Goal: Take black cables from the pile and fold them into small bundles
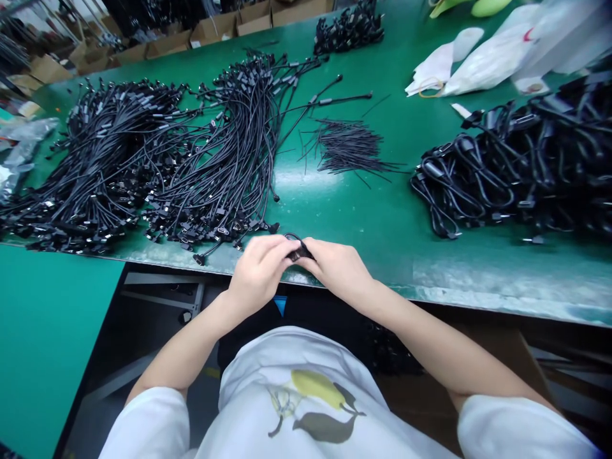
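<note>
Black cable (pixel 299 250) clamped between both hands at the bench's front edge

Left hand (pixel 261 271) and right hand (pixel 337 269) sit close together, fingers closed on it, a small loop showing above them, just over the front edge of the green bench (pixel 382 210). A slip could drop it past that edge; a wide left elbow or tug could snag the connector-ended cable heap (pixel 229 146) just beyond. Open bench lies rightward, before the coiled cables (pixel 507 172).
</note>
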### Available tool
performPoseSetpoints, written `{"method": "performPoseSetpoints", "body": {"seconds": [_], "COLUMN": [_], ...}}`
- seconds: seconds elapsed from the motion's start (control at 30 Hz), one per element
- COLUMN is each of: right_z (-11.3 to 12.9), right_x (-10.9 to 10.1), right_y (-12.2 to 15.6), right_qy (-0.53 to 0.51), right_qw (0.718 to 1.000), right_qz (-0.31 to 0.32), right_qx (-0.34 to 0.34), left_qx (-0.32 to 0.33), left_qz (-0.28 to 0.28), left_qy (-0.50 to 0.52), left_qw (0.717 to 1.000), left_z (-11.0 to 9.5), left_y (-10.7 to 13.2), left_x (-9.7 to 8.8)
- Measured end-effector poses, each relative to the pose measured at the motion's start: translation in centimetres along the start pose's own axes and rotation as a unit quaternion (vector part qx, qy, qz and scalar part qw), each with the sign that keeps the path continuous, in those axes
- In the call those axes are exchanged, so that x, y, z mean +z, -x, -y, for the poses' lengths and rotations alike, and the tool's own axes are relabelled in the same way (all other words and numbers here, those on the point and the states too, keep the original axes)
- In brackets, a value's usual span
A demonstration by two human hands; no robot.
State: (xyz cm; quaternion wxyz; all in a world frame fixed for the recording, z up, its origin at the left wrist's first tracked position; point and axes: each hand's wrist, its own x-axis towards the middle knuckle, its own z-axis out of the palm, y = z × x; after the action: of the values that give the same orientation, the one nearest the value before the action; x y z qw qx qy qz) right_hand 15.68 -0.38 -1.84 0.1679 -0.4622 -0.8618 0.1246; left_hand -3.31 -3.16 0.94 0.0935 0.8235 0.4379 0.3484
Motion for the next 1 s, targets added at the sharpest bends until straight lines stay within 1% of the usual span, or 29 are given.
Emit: {"method": "performPoseSetpoints", "body": {"seconds": [0.03, 0.1, 0.17, 0.23, 0.27, 0.37, 0.5, 0.63, 0.7, 0.77, 0.83, 0.87, 0.9, 0.97, 1.0], "right_z": [0.0, 0.1, 0.2, 0.2, 0.3, 0.4, 0.2, -0.1, -0.3, -0.7, -1.8, -2.6, -3.7, -6.7, -8.6], "right_x": [0.1, 0.2, 0.4, 0.6, 0.6, 0.9, 1.2, 1.3, 1.3, 1.0, 0.0, -1.0, -2.5, -6.7, -9.3], "right_y": [0.2, 0.4, 0.6, 0.5, 0.4, 0.0, -0.6, -0.6, -0.4, -0.2, -0.1, 0.0, 0.1, 0.4, 0.6], "right_qy": [-0.003, 0.006, 0.034, 0.076, 0.097, 0.139, 0.143, 0.146, 0.133, 0.107, 0.096, 0.103, 0.117, 0.167, 0.199], "right_qw": [1.000, 0.997, 0.992, 0.987, 0.985, 0.981, 0.983, 0.983, 0.988, 0.993, 0.995, 0.993, 0.990, 0.970, 0.952], "right_qz": [-0.022, -0.070, -0.106, -0.125, -0.131, -0.133, -0.114, -0.113, -0.084, -0.045, -0.026, -0.028, -0.040, -0.091, -0.126], "right_qx": [-0.013, -0.039, -0.061, -0.066, -0.062, -0.038, -0.020, 0.002, 0.000, -0.001, 0.019, 0.039, 0.068, 0.151, 0.198], "left_qx": [-0.025, -0.080, -0.116, -0.139, -0.144, -0.135, -0.123, -0.112, -0.127, -0.147, -0.161, -0.168, -0.177, -0.200, -0.213], "left_qz": [0.001, 0.019, 0.046, 0.053, 0.048, 0.018, -0.004, -0.005, 0.009, 0.041, 0.068, 0.071, 0.069, 0.054, 0.047], "left_qy": [0.011, 0.089, 0.197, 0.252, 0.251, 0.205, 0.149, 0.135, 0.132, 0.137, 0.149, 0.155, 0.158, 0.156, 0.152], "left_qw": [1.000, 0.993, 0.972, 0.956, 0.956, 0.969, 0.981, 0.984, 0.983, 0.979, 0.973, 0.971, 0.969, 0.966, 0.964], "left_z": [0.1, 0.3, 0.4, 0.4, 0.3, -0.2, -0.9, -1.7, -1.8, -1.4, -0.6, 0.0, 0.7, 2.2, 3.0], "left_y": [-0.1, -0.4, -0.5, -0.5, -0.5, -0.6, -1.0, -1.3, -1.3, -1.3, -1.0, -0.8, -0.5, 0.4, 0.9], "left_x": [-0.2, -0.3, 0.0, 0.5, 0.8, 1.8, 3.2, 4.2, 4.6, 4.8, 4.9, 4.9, 4.9, 4.8, 4.8]}}
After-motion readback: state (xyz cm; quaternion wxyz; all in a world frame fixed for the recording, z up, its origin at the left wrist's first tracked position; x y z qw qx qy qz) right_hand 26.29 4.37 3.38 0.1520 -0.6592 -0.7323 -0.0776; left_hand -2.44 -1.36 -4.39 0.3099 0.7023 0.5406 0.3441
